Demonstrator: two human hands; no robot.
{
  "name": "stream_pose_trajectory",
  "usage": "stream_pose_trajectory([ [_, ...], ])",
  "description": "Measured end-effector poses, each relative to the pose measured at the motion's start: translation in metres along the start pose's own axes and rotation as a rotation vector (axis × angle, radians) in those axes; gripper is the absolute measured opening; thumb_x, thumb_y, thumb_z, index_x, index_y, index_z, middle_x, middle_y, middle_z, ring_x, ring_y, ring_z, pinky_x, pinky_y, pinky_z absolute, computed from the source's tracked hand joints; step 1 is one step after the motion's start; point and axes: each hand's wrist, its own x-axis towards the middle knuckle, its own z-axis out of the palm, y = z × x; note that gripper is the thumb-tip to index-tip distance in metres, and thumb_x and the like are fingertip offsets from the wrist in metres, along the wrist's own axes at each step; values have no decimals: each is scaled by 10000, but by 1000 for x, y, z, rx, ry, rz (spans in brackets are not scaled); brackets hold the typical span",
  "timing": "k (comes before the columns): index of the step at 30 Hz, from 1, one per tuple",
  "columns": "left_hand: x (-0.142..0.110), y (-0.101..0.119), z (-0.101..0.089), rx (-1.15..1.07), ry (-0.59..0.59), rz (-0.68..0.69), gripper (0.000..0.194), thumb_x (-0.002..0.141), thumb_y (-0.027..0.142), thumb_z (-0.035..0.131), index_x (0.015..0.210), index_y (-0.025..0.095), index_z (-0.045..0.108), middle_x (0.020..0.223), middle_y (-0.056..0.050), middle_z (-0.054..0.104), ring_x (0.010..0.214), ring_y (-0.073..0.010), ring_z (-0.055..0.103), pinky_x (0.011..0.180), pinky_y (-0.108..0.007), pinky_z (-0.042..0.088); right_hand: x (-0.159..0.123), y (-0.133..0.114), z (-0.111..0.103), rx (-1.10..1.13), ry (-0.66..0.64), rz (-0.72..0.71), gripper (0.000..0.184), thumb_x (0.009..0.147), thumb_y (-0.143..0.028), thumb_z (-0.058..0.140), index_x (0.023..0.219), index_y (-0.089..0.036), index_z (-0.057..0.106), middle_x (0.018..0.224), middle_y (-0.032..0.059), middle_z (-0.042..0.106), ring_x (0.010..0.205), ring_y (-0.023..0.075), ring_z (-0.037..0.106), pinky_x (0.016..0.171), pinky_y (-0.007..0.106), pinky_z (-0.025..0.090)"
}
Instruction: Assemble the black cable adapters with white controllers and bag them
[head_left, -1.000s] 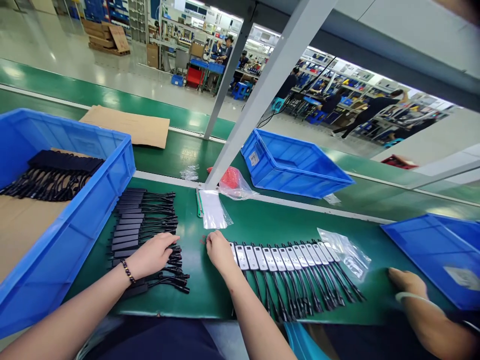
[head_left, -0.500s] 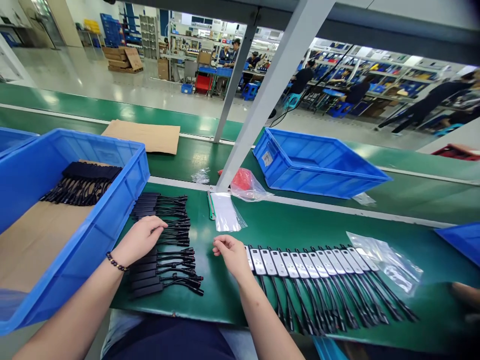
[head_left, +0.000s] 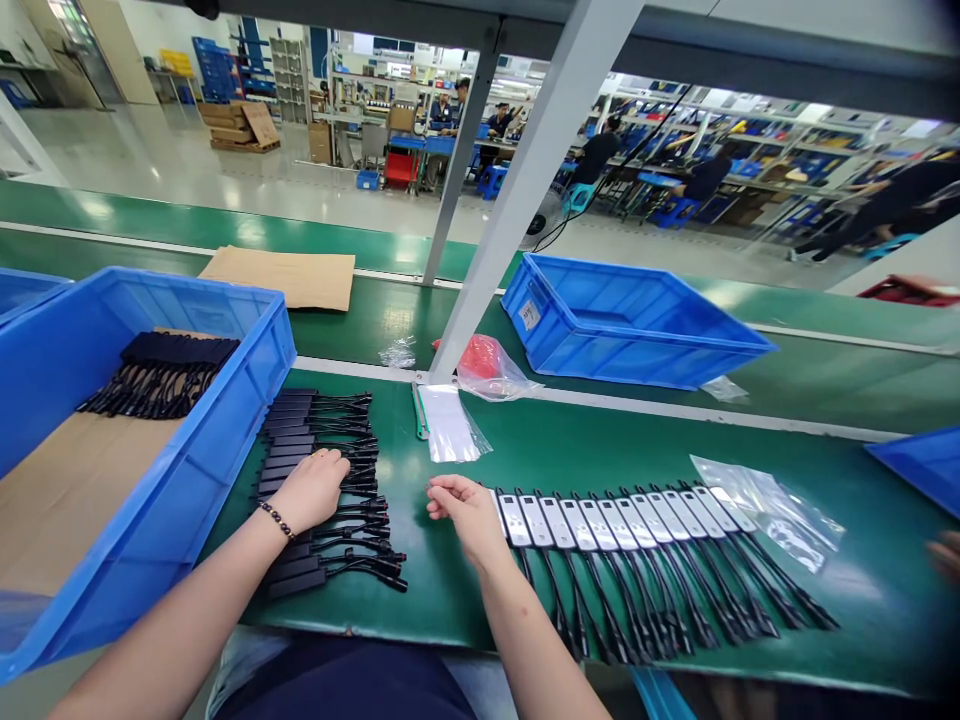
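Note:
My left hand (head_left: 311, 490) lies over the middle of a column of black rectangular modules with short cables (head_left: 300, 562). Its fingers are curled down at the cables, and the fingertips and anything under them are hidden. My right hand (head_left: 463, 508) hovers at the left end of a row of silver-faced modules with black cables (head_left: 589, 525). Thumb and fingers are pinched together there; whether something small is between them I cannot make out. That hand covers part of the leftmost silver module. Cables of the silver row run toward the table's front edge.
A blue bin (head_left: 176, 450) at left holds more black cabled parts (head_left: 169, 370) on cardboard. Behind are clear bags (head_left: 452, 425), a green-handled cutter (head_left: 419, 412), a red-filled bag (head_left: 484, 360) and a second blue bin (head_left: 637, 355). A metal post (head_left: 517, 200) rises centrally. Another person's hand (head_left: 946, 553) shows at right.
My left hand has moved right and slightly down over the black modules' cables. My right hand has barely moved, still pinched. The other person's hand at right has shifted outward; the view tilted slightly.

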Motion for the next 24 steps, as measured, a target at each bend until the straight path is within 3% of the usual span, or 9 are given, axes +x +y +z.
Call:
stream_pose_trajectory([
  [5,2,-3,2,-65,-29,-1,222,668,17,390,717,192,517,759,-57,540,785,-217,500,706,-332,389,0,-2,5,51,12,-8,262,612,-342,712,674,-146,549,582,-1,601,481,106,562,468,222,454],
  [10,1,-6,6,-190,-48,9,280,661,28,398,837,206,525,780,-32,554,778,-186,513,708,-294,395,3,-7,16,119,47,17,302,575,-313,732,776,-138,592,584,5,614,493,114,573,479,229,466],
  [15,1,-7,8,-307,-52,-4,349,645,19,387,893,201,552,779,-27,550,775,-178,507,731,-295,383,6,-10,28,122,52,-8,266,567,-333,730,686,-143,588,579,11,611,498,122,573,464,231,462],
  [19,2,-10,7,-433,-70,-32,469,633,36,378,1045,216,512,765,7,520,695,-138,501,663,-248,392,8,-9,37,94,27,-22,239,599,-330,705,691,-132,609,574,5,600,491,103,554,457,211,444],
  [24,6,-6,7,-576,-85,-27,492,611,44,377,1055,187,534,771,2,507,708,-133,489,679,-241,398,10,-5,55,137,-61,34,226,591,-296,700,707,-133,595,597,6,611,488,92,555,457,198,443],
])
